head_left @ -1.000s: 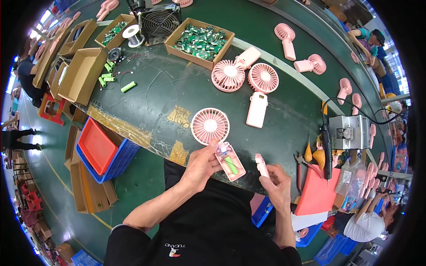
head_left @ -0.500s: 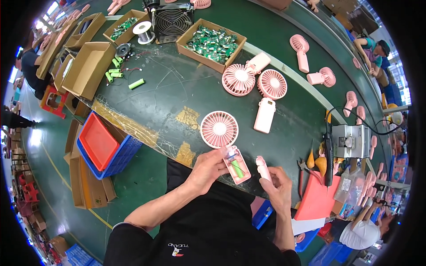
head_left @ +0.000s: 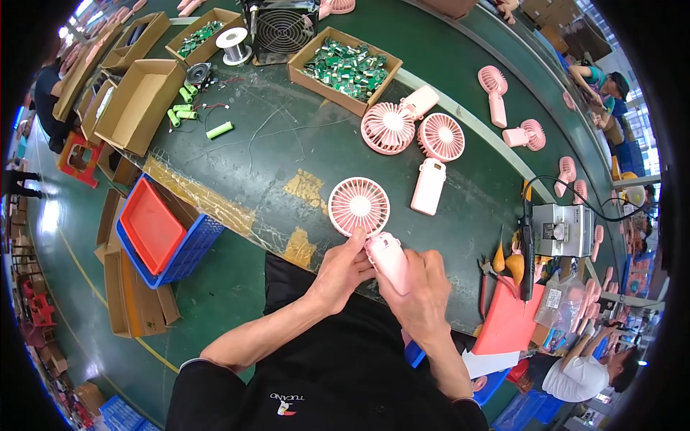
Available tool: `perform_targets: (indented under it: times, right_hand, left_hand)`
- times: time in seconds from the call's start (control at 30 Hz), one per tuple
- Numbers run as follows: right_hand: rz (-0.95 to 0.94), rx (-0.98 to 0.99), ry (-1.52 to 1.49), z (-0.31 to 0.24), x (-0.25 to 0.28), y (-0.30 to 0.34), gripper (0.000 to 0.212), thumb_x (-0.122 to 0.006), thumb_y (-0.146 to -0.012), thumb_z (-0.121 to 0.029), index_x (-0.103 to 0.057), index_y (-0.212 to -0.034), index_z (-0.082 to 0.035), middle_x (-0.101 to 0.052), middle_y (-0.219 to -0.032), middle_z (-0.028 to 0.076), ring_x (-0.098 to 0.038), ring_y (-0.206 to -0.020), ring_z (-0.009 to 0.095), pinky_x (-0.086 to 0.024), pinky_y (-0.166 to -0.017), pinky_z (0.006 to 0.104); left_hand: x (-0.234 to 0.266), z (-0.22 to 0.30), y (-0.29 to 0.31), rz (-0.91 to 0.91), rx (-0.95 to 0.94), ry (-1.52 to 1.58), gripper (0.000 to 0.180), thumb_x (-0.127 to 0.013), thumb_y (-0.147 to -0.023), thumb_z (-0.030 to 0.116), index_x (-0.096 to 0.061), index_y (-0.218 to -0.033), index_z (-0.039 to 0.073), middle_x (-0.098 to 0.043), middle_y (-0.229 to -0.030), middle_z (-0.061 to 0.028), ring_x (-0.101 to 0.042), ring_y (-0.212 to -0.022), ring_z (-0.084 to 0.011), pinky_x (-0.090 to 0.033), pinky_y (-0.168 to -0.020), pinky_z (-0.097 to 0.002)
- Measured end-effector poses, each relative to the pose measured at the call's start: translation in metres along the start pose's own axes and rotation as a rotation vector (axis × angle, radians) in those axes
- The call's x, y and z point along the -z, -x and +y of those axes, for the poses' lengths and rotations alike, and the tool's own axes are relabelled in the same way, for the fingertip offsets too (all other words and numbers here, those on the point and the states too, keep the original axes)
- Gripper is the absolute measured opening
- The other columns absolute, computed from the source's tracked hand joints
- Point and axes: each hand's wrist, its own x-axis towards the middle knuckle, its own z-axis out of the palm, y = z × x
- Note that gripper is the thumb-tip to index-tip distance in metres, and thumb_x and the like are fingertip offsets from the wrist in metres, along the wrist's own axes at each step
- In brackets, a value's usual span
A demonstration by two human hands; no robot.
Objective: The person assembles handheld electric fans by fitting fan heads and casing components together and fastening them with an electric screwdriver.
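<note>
Close to the table's near edge, a pink handheld fan [head_left: 359,207] lies with its round grille pointing away from me. My left hand [head_left: 336,276] is closed round the fan by its neck, thumb against the lower grille. On the fan's handle sits a pink handle cover [head_left: 389,262], which hides the battery and wiring inside. My right hand [head_left: 422,298] grips the cover along its right side, fingers wrapped over the edge. Whether the cover is seated all round cannot be seen. Further off lie two more pink fans [head_left: 387,129] [head_left: 440,138], one with its handle toward me.
Green circuit boards fill a cardboard box [head_left: 346,72] at the back. Loose green batteries [head_left: 220,130] and a solder spool [head_left: 233,47] are at the left. On the right are an electric screwdriver [head_left: 528,251], pliers [head_left: 485,287] and a grey power box [head_left: 564,230]. Beyond runs a conveyor with fans.
My right hand has brought the handle cover leftward onto the open fan handle, covering the green battery. The left hand has stayed at the fan's neck.
</note>
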Motion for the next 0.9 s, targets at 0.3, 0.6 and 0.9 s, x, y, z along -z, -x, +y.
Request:
perform_targets:
  times: [0.3, 0.6, 0.9]
  right_hand:
    - [-0.033, 0.004, 0.097, -0.002, -0.007, -0.001, 0.038, -0.080, -0.068, -0.019, -0.062, -0.098, -0.004, -0.051, -0.086, 0.010, -0.059, -0.073, 0.029, -0.050, -0.057, 0.0421]
    - [-0.049, 0.036, 0.010, 0.004, -0.007, -0.002, 0.033, -0.073, -0.072, -0.021, -0.059, -0.093, 0.000, -0.050, -0.091, 0.013, -0.056, -0.086, 0.030, -0.052, -0.063, 0.0416]
    - [-0.088, 0.124, 0.013, 0.015, -0.007, 0.001, 0.023, -0.064, -0.068, -0.016, -0.065, -0.077, 0.005, -0.050, -0.089, 0.020, -0.053, -0.085, 0.033, -0.048, -0.056, 0.0395]
  left_hand:
    - [0.002, -0.001, -0.003, -0.017, 0.005, -0.020, 0.053, -0.047, -0.100, 0.047, -0.050, -0.125, 0.000, -0.058, -0.120, -0.0124, -0.059, -0.106, -0.0224, -0.047, -0.093, -0.0379]
    - [0.007, -0.004, -0.006, 0.121, -0.034, -0.157, 0.030, -0.056, -0.094, 0.014, -0.057, -0.119, -0.003, -0.064, -0.113, -0.0122, -0.064, -0.101, -0.0212, -0.052, -0.087, -0.0342]
    - [0.014, -0.005, -0.023, 0.100, -0.038, -0.212, 0.033, -0.062, -0.091, 0.016, -0.059, -0.118, -0.004, -0.065, -0.111, -0.0119, -0.064, -0.102, -0.0211, -0.052, -0.088, -0.0343]
